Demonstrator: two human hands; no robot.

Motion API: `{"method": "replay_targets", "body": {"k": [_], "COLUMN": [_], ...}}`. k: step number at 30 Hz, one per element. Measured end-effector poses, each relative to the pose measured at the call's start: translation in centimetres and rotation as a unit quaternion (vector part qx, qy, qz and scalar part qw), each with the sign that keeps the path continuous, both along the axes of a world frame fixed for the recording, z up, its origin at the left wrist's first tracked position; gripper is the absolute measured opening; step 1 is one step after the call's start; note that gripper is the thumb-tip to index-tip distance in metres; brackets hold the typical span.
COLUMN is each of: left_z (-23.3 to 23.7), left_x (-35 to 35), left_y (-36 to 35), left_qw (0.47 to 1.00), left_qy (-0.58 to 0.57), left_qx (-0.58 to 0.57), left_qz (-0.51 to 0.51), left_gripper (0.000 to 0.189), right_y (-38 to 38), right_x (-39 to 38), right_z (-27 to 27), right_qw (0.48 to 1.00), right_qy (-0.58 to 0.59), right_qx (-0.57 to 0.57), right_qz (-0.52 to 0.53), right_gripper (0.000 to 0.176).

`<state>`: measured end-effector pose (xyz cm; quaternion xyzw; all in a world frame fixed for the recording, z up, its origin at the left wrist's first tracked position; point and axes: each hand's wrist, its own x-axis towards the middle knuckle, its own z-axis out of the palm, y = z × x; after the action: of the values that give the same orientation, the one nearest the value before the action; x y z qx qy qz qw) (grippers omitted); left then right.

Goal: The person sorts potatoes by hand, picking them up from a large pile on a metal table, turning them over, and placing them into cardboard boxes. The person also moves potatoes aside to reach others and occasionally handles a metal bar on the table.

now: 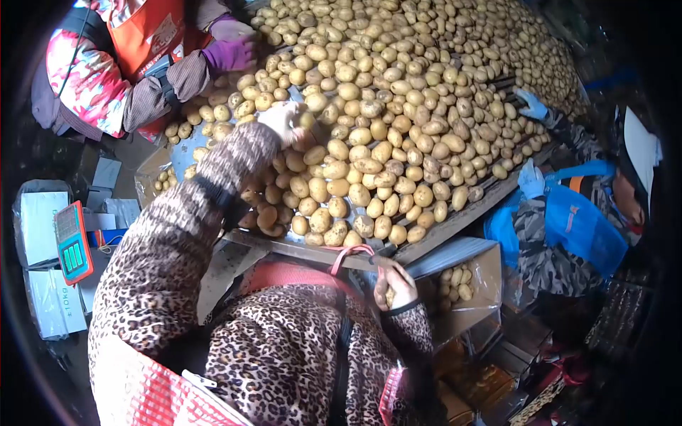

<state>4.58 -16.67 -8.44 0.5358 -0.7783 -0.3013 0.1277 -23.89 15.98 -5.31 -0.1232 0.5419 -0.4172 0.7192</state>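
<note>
The left hand [284, 121] lay curled on the potato heap [398, 106], grip unclear. The right hand [396, 284] clasped one potato [383, 292] beside the cardboard box [489, 275], barely filled. The worktop [455, 224] was mostly covered.

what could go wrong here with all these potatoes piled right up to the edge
1. The heap of yellow-brown potatoes lies right against the grey metal table lip. The left hand, reaching in among them, could send some rolling over it.
2. The right hand grips a single brown potato beside the open cardboard box, not over it, so a careless drop might miss.
</note>
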Motion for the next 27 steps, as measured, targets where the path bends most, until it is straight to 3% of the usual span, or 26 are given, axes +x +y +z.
{"method": "replay_targets", "body": {"k": [1,2,3,4,6,7,9,10,11,13,15,17,19,20,21,22,23,25,26,27], "left_z": [1.2,7.5,7.3,8.8,3.2,1.7,1.0,-2.0,-2.1,-4.0,-0.9,-1.1,-3.5,-2.3,-2.2,-2.3,-2.1,-0.3,-1.1,-1.5], "left_x": [-0.2,-3.1,-4.6,-6.2,-7.0,-7.1,-6.0,-4.3,-2.4,2.4,4.5,7.8,11.1,11.6,11.8,11.4,10.4,7.3,4.2,1.4], "left_y": [2.7,7.7,11.3,13.6,18.5,20.0,19.5,18.8,17.5,15.2,14.1,12.3,9.8,9.3,8.6,8.2,7.8,7.5,6.8,5.0], "left_qw": [0.993,0.981,0.978,0.953,0.906,0.932,0.916,0.915,0.919,0.895,0.908,0.905,0.884,0.889,0.884,0.891,0.892,0.933,0.924,0.904], "left_qy": [0.113,0.129,0.175,0.133,0.247,0.163,0.012,-0.021,-0.088,-0.067,-0.102,-0.123,-0.154,-0.155,-0.125,-0.094,-0.062,-0.215,-0.234,-0.333], "left_qx": [0.041,0.145,0.072,0.164,0.000,-0.054,-0.226,-0.232,-0.200,-0.249,-0.222,-0.271,-0.320,-0.267,-0.281,-0.329,-0.373,-0.227,-0.256,-0.204], "left_qz": [-0.018,-0.020,-0.090,-0.216,-0.344,-0.319,-0.331,-0.328,-0.328,-0.363,-0.341,-0.304,-0.305,-0.338,-0.353,-0.299,-0.248,-0.176,-0.161,-0.175], "left_gripper": [0.051,0.058,0.062,0.067,0.071,0.067,0.065,0.065,0.065,0.068,0.069,0.061,0.052,0.047,0.038,0.032,0.026,0.021,0.022,0.026], "right_y": [0.1,-0.4,-1.0,-1.7,-2.1,-1.8,-1.7,-1.2,-0.5,1.4,3.8,6.4,10.8,12.6,14.2,16.2,18.0,17.6,17.8,19.0], "right_x": [0.2,0.5,1.1,1.7,2.6,2.8,2.0,1.5,1.0,0.3,-0.4,-1.3,-1.5,-0.7,0.0,0.9,1.7,6.0,6.1,6.0], "right_z": [-1.1,-1.3,-1.4,-1.0,-1.7,-2.6,-0.9,-1.3,-1.8,-2.6,-1.5,-1.5,-4.6,-4.2,-3.8,-4.8,-5.8,-3.1,-6.3,-10.5], "right_qw": [0.999,0.998,0.996,0.994,0.996,0.996,0.995,0.995,0.995,0.996,0.996,0.988,0.972,0.965,0.959,0.949,0.949,0.931,0.924,0.899], "right_qy": [-0.033,-0.053,-0.075,-0.090,-0.067,-0.051,-0.096,-0.097,-0.097,-0.074,-0.056,-0.099,-0.067,-0.069,-0.068,-0.071,-0.101,-0.052,-0.102,-0.282], "right_qx": [-0.029,-0.038,-0.046,-0.062,-0.059,-0.070,-0.038,-0.030,-0.021,-0.011,0.009,0.037,0.023,0.016,0.008,0.004,-0.001,0.068,-0.001,-0.105], "right_qz": [0.012,0.009,0.007,0.025,0.008,-0.015,-0.003,-0.003,-0.005,-0.043,-0.071,-0.109,-0.225,-0.252,-0.275,-0.308,-0.299,-0.355,-0.368,-0.318], "right_gripper": [0.041,0.048,0.055,0.064,0.061,0.059,0.053,0.054,0.056,0.061,0.064,0.069,0.062,0.064,0.066,0.072,0.069,0.061,0.044,0.028]}}
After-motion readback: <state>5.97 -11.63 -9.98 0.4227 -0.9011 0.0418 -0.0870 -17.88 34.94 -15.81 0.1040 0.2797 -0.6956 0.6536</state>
